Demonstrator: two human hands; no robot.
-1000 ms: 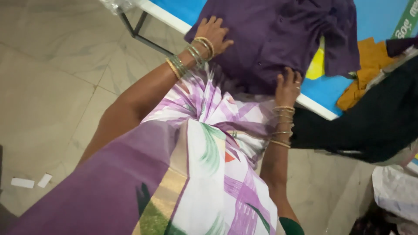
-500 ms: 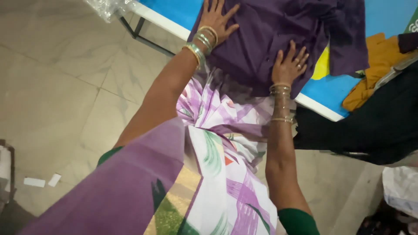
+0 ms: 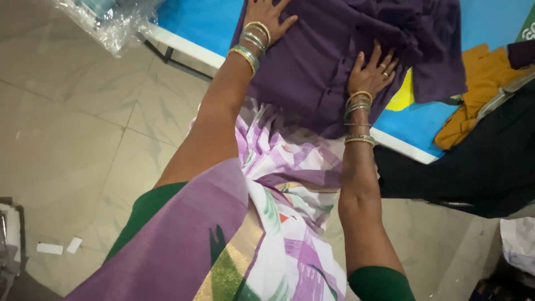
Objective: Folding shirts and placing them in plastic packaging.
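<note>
A dark purple buttoned shirt lies spread on a blue table with a white edge. My left hand rests flat on the shirt's far left part, fingers apart, several bangles on the wrist. My right hand presses flat on the shirt near its middle, fingers spread, a ring on one finger and bangles on the wrist. Neither hand grips the cloth. The shirt's lower edge hangs over the table's near rim.
A mustard-yellow garment and a yellow piece lie on the table to the right. Black cloth hangs at the right. A crumpled clear plastic bag sits at the table's left end. Tiled floor lies to the left.
Both hands have slid farther up onto the purple shirt, arms stretching out. The fingers went from curled at the cloth's edge to flat and spread.
</note>
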